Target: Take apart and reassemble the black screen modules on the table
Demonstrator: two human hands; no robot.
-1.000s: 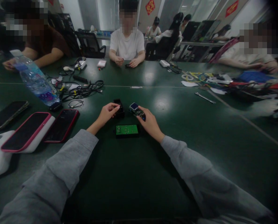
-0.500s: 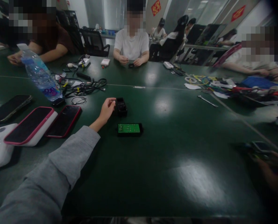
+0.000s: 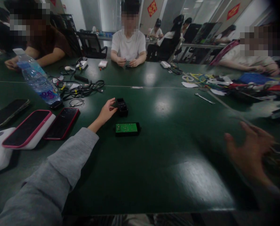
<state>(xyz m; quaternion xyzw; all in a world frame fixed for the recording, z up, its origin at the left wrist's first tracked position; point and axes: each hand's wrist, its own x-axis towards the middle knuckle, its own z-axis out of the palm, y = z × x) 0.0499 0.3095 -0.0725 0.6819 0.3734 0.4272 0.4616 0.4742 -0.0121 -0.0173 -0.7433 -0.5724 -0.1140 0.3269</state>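
My left hand (image 3: 107, 111) reaches across the table with loosely bent, parted fingers. Its fingertips are at the left side of a small black open box (image 3: 123, 108) with compartments; whether they touch it I cannot tell. Nearer to me lies a green circuit board (image 3: 127, 127) in a shallow black case. At the right, my right hand (image 3: 250, 152) is raised over the table, blurred, with thumb and fingers spread and nothing visible in it. Behind its wrist some small items are too smeared to name.
Phones (image 3: 62, 124), a white device (image 3: 0, 150) and a tilted water bottle (image 3: 38, 78) stand at the left. Black cables (image 3: 83, 89) are heaped beyond them. A wrench (image 3: 204, 98) and tangled coloured wires (image 3: 201, 78) lie at the right. A person (image 3: 128, 44) sits opposite.
My right hand has come up and leftward from the right edge, its fingers now spread. My left hand stays by the black box. The whole view has shifted slightly.
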